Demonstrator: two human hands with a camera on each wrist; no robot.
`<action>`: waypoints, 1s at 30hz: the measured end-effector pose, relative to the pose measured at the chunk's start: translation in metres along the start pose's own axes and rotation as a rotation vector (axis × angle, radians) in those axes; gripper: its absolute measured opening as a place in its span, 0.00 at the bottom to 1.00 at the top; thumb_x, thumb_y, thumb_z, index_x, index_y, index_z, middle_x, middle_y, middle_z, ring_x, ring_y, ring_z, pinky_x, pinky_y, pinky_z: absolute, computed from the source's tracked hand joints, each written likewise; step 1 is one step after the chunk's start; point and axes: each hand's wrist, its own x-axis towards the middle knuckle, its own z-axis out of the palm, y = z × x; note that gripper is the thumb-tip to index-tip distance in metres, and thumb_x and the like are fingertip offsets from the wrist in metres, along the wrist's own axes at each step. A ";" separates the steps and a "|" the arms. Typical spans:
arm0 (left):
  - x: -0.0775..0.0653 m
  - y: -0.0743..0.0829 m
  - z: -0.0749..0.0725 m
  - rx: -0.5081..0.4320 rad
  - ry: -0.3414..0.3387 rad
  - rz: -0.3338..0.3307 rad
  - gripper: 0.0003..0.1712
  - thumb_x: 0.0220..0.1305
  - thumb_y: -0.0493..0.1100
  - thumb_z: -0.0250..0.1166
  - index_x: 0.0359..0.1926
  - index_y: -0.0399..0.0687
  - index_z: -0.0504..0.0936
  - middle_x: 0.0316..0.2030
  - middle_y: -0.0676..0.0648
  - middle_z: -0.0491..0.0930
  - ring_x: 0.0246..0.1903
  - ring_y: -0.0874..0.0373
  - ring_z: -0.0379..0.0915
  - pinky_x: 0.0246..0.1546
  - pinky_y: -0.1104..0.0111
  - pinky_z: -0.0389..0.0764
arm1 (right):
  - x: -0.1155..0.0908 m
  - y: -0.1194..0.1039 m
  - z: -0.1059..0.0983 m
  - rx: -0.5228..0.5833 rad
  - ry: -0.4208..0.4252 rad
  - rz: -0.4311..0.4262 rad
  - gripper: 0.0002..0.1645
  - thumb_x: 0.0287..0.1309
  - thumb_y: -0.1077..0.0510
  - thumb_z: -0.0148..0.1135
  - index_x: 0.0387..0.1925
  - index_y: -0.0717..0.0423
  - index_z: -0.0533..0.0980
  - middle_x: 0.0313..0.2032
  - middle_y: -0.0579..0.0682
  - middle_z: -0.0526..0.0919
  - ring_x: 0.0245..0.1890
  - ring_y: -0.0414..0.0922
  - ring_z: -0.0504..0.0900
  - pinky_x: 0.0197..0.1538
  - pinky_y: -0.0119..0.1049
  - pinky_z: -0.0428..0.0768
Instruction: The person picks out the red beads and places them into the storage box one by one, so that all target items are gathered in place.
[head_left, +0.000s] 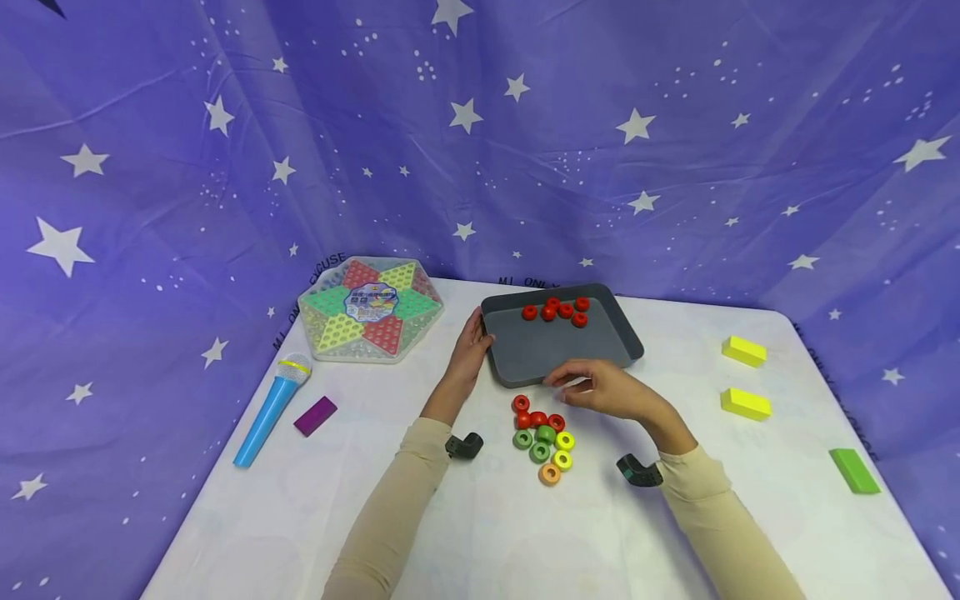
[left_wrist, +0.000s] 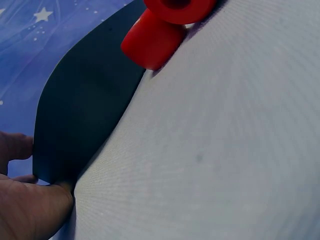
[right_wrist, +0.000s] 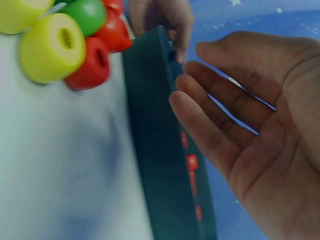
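Note:
A dark grey rectangular tray (head_left: 540, 346) stands at the back middle of the table, several red ring beads (head_left: 566, 311) inside it toward the far wall. My left hand (head_left: 468, 346) holds the tray at its left side; thumb (left_wrist: 45, 205) and fingers lie against the tray's end in the left wrist view. Over the tray's near right edge hovers my right hand (head_left: 603, 388), its fingers loosely bent and nothing between them. Just in front of the tray lies a cluster of beads: red beads (head_left: 538, 419), green beads (head_left: 539, 452), yellow beads (head_left: 562, 460) and an orange bead (head_left: 550, 474).
At the left are a Chinese checkers box (head_left: 371, 310), a blue toy microphone (head_left: 272, 410) and a purple block (head_left: 315, 416). Two yellow blocks (head_left: 746, 404) and a green block (head_left: 855, 472) lie at the right. A starry purple curtain (head_left: 555, 167) hangs behind the table.

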 end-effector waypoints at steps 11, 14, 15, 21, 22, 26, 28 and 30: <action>-0.001 -0.002 0.001 0.000 0.005 -0.020 0.39 0.68 0.29 0.49 0.76 0.51 0.48 0.76 0.47 0.46 0.74 0.56 0.42 0.72 0.64 0.52 | -0.009 0.025 0.018 0.110 -0.127 0.036 0.20 0.58 0.67 0.63 0.53 0.58 0.77 0.52 0.55 0.81 0.55 0.54 0.78 0.58 0.45 0.77; 0.000 -0.002 0.000 0.004 0.001 -0.021 0.39 0.68 0.29 0.50 0.76 0.51 0.48 0.76 0.48 0.46 0.74 0.56 0.41 0.72 0.64 0.51 | -0.011 0.028 0.022 0.103 -0.128 0.048 0.20 0.58 0.68 0.62 0.53 0.55 0.78 0.52 0.53 0.81 0.54 0.51 0.79 0.58 0.44 0.77; 0.000 -0.002 0.000 0.005 0.000 -0.019 0.39 0.68 0.29 0.50 0.76 0.51 0.48 0.76 0.48 0.46 0.74 0.56 0.41 0.72 0.64 0.51 | -0.012 0.028 0.023 0.104 -0.127 0.052 0.21 0.57 0.69 0.62 0.53 0.55 0.78 0.52 0.52 0.81 0.54 0.50 0.79 0.58 0.44 0.77; 0.001 -0.001 -0.002 0.011 -0.006 -0.012 0.39 0.69 0.29 0.50 0.76 0.51 0.48 0.76 0.47 0.45 0.74 0.56 0.41 0.72 0.64 0.51 | -0.014 0.031 0.029 0.114 -0.104 0.050 0.22 0.56 0.69 0.64 0.52 0.52 0.78 0.51 0.49 0.82 0.53 0.48 0.80 0.58 0.46 0.77; 0.001 -0.001 -0.002 0.011 -0.009 -0.012 0.39 0.69 0.29 0.50 0.76 0.51 0.48 0.76 0.47 0.45 0.74 0.56 0.41 0.72 0.64 0.51 | -0.014 0.032 0.030 0.113 -0.095 0.048 0.22 0.56 0.68 0.65 0.52 0.52 0.78 0.51 0.49 0.82 0.53 0.48 0.80 0.58 0.47 0.77; 0.001 0.000 -0.002 0.010 -0.011 -0.016 0.39 0.69 0.29 0.50 0.76 0.52 0.48 0.76 0.47 0.44 0.74 0.57 0.40 0.72 0.64 0.52 | -0.015 0.033 0.035 0.051 -0.053 0.045 0.21 0.55 0.65 0.67 0.50 0.47 0.79 0.49 0.44 0.82 0.50 0.45 0.80 0.56 0.46 0.78; 0.002 -0.001 -0.002 0.005 -0.007 -0.017 0.39 0.69 0.29 0.50 0.76 0.53 0.49 0.76 0.48 0.45 0.74 0.57 0.40 0.72 0.65 0.52 | -0.015 0.033 0.037 0.014 -0.029 0.047 0.21 0.54 0.65 0.67 0.49 0.45 0.80 0.47 0.42 0.82 0.49 0.42 0.80 0.55 0.44 0.79; 0.002 -0.001 -0.001 -0.002 -0.001 -0.017 0.39 0.69 0.29 0.50 0.76 0.52 0.49 0.76 0.47 0.45 0.74 0.57 0.41 0.72 0.65 0.52 | -0.015 0.034 0.039 -0.016 -0.015 0.045 0.20 0.54 0.65 0.67 0.48 0.43 0.80 0.46 0.40 0.82 0.48 0.40 0.80 0.54 0.42 0.79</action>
